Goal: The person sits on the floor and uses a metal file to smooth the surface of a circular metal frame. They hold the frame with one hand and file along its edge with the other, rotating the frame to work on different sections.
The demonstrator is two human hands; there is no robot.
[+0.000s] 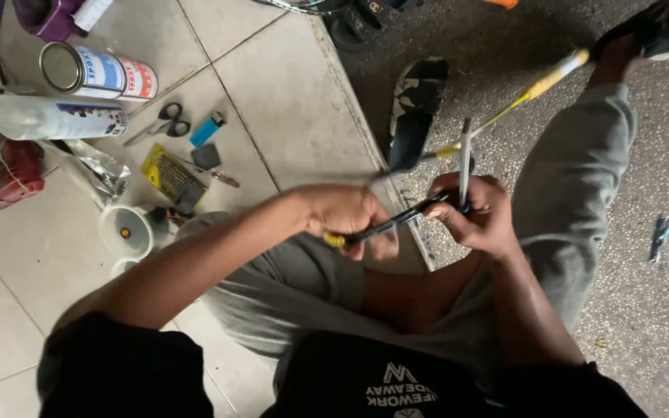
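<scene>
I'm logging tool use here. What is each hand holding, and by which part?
The left hand grips a dark, thin tool by its yellow-tipped handle end. The right hand pinches a thin pale rod near its lower end, where the tool's tip meets it.

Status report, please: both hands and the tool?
Left hand grips dark pliers. Right hand holds thin pale rod at pliers' tip. Nothing between them.

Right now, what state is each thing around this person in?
left hand: closed on dark pliers, yellow-tipped handle
right hand: gripping a thin pale rod, upright
tin can: on its side
clear bottle: on its side
scissors: flat on the tiles, blades shut
blue lighter: lying flat
white cup: tipped over, mouth facing the camera
</scene>
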